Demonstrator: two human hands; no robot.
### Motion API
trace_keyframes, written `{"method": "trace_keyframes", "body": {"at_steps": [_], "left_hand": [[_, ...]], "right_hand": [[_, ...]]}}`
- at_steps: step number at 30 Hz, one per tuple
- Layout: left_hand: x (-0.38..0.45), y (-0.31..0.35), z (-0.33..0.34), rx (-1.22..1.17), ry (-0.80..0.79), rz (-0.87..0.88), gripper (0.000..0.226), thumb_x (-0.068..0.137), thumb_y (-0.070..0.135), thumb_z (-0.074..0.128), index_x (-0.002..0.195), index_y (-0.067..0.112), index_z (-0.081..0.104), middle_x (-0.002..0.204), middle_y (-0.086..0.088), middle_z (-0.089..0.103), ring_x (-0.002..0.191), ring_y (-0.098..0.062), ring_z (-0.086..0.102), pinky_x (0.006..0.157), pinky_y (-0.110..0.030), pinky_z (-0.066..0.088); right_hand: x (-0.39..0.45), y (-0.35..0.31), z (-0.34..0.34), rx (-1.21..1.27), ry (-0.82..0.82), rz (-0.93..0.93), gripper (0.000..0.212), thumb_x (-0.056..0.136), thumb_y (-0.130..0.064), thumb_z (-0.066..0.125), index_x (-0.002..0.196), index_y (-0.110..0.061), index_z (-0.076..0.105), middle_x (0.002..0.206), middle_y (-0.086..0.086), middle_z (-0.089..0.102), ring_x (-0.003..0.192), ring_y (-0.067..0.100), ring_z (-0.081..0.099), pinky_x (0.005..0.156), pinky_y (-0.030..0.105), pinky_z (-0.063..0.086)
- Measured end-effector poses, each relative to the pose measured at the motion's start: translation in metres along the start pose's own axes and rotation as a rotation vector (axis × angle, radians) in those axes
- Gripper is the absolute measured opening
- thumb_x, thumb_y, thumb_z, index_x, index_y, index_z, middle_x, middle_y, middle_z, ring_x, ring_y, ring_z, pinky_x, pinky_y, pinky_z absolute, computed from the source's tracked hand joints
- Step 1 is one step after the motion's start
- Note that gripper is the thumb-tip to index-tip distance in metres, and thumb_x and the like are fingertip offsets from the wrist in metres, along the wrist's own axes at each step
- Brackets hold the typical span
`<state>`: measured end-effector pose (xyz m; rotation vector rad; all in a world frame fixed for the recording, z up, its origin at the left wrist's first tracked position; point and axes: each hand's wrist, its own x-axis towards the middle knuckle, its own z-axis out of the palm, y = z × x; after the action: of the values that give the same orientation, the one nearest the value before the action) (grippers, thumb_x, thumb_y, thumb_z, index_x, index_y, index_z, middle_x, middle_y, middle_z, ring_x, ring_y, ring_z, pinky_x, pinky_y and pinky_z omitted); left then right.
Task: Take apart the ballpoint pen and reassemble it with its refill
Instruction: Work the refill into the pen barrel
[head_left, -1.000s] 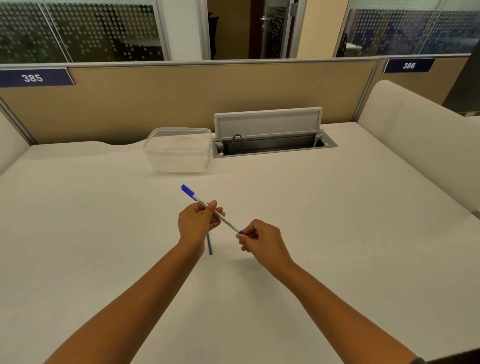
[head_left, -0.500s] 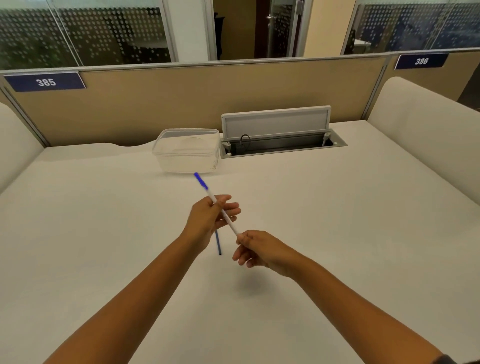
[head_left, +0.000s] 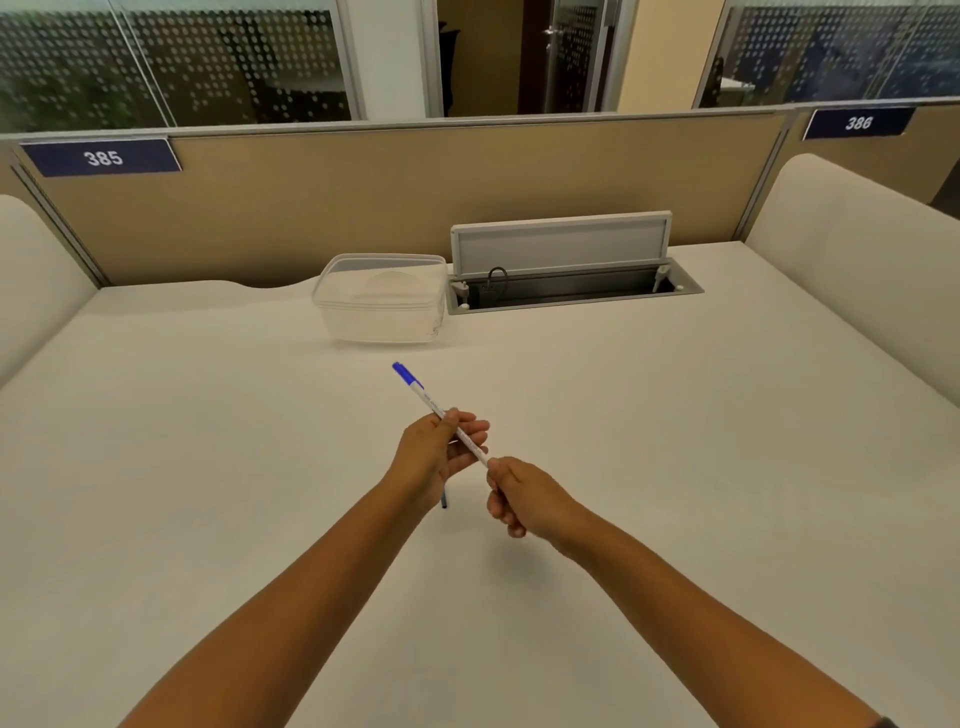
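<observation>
A white ballpoint pen barrel with a blue end plug points up and to the left above the white table. My left hand pinches the barrel at its middle. My right hand is closed around the barrel's lower end, which is hidden in the fingers. A thin blue part, the cap or the refill, pokes out below my left hand; I cannot tell whether it lies on the table or is held.
A clear plastic container stands at the back of the table. To its right an open cable hatch with a raised lid sits in the tabletop. Padded partitions flank the desk on both sides.
The lower blue tip seen a second ago is now hidden in my right hand. Both hands stay on the pen; the barrel tilted steeper, then settled.
</observation>
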<state>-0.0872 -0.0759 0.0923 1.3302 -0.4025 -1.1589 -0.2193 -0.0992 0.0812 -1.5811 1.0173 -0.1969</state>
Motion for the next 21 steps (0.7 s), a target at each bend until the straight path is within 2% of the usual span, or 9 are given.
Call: {"method": "trace_keyframes", "body": {"at_steps": [3, 5, 7, 10, 11, 15, 16, 18, 21], "left_hand": [[0.003, 0.001, 0.009, -0.064, 0.081, -0.040, 0.027, 0.096, 0.019, 0.041, 0.083, 0.004, 0.058, 0.086, -0.013, 0.066, 0.072, -0.020, 0.065, 0.062, -0.028, 0.056], [0.004, 0.005, 0.014, -0.058, 0.095, -0.028, 0.027, 0.096, 0.020, 0.041, 0.083, 0.005, 0.058, 0.088, -0.013, 0.066, 0.073, -0.019, 0.066, 0.066, -0.031, 0.056], [0.004, 0.010, 0.016, -0.052, 0.081, -0.005, 0.027, 0.096, 0.021, 0.040, 0.084, 0.005, 0.058, 0.087, -0.012, 0.067, 0.073, -0.019, 0.067, 0.061, -0.029, 0.059], [0.004, 0.019, 0.016, -0.037, 0.022, -0.009, 0.030, 0.097, 0.021, 0.037, 0.084, 0.004, 0.058, 0.083, -0.011, 0.068, 0.072, -0.019, 0.067, 0.056, -0.027, 0.059], [0.004, 0.021, 0.016, -0.021, 0.023, -0.022, 0.030, 0.097, 0.020, 0.037, 0.083, 0.004, 0.058, 0.082, -0.010, 0.068, 0.070, -0.018, 0.067, 0.055, -0.028, 0.059], [0.007, 0.021, 0.024, -0.051, 0.107, -0.078, 0.032, 0.097, 0.020, 0.038, 0.078, 0.003, 0.056, 0.084, -0.014, 0.065, 0.071, -0.021, 0.066, 0.068, -0.036, 0.054], [0.008, 0.019, 0.026, -0.067, 0.131, -0.094, 0.032, 0.097, 0.020, 0.038, 0.077, 0.002, 0.055, 0.089, -0.016, 0.064, 0.074, -0.023, 0.065, 0.072, -0.038, 0.052], [0.010, 0.015, 0.025, -0.091, 0.176, -0.127, 0.032, 0.097, 0.019, 0.037, 0.076, 0.001, 0.054, 0.095, -0.019, 0.062, 0.082, -0.027, 0.062, 0.075, -0.040, 0.051], [0.012, 0.008, 0.018, -0.090, 0.190, -0.151, 0.032, 0.097, 0.019, 0.038, 0.075, 0.001, 0.053, 0.096, -0.019, 0.061, 0.078, -0.025, 0.063, 0.074, -0.039, 0.050]], "right_hand": [[0.001, 0.006, 0.005, -0.489, 0.265, -0.209, 0.027, 0.099, -0.034, 0.026, 0.084, -0.018, 0.042, 0.068, -0.004, 0.049, 0.056, 0.010, 0.040, 0.050, 0.020, 0.031], [-0.001, 0.006, 0.004, -0.567, 0.359, -0.276, 0.026, 0.099, -0.036, 0.026, 0.085, -0.018, 0.041, 0.067, -0.005, 0.046, 0.055, 0.009, 0.037, 0.050, 0.022, 0.030], [-0.002, 0.000, 0.000, -0.288, 0.282, -0.209, 0.030, 0.099, -0.035, 0.026, 0.080, -0.018, 0.041, 0.065, -0.003, 0.046, 0.053, 0.010, 0.036, 0.049, 0.022, 0.032], [-0.008, -0.013, -0.008, 0.595, -0.071, 0.047, 0.035, 0.099, -0.035, 0.029, 0.071, -0.018, 0.042, 0.052, -0.005, 0.040, 0.044, 0.008, 0.028, 0.039, 0.017, 0.028], [-0.008, -0.013, -0.010, 0.610, -0.094, 0.055, 0.036, 0.099, -0.036, 0.029, 0.070, -0.018, 0.042, 0.051, -0.006, 0.039, 0.044, 0.008, 0.027, 0.038, 0.017, 0.028], [-0.004, -0.005, -0.001, -0.322, 0.308, -0.222, 0.030, 0.099, -0.033, 0.027, 0.079, -0.016, 0.042, 0.064, -0.003, 0.044, 0.053, 0.010, 0.034, 0.050, 0.022, 0.030], [-0.003, -0.003, 0.003, -0.422, 0.369, -0.274, 0.028, 0.099, -0.032, 0.027, 0.081, -0.015, 0.042, 0.066, -0.002, 0.045, 0.054, 0.010, 0.034, 0.051, 0.024, 0.030], [0.000, 0.004, 0.007, -0.401, 0.355, -0.269, 0.028, 0.099, -0.031, 0.029, 0.080, -0.016, 0.042, 0.068, -0.001, 0.046, 0.055, 0.011, 0.035, 0.053, 0.024, 0.032], [0.002, 0.005, 0.004, -0.082, 0.136, -0.165, 0.033, 0.099, -0.033, 0.029, 0.072, -0.018, 0.041, 0.057, -0.004, 0.040, 0.047, 0.009, 0.029, 0.041, 0.018, 0.030]]}}
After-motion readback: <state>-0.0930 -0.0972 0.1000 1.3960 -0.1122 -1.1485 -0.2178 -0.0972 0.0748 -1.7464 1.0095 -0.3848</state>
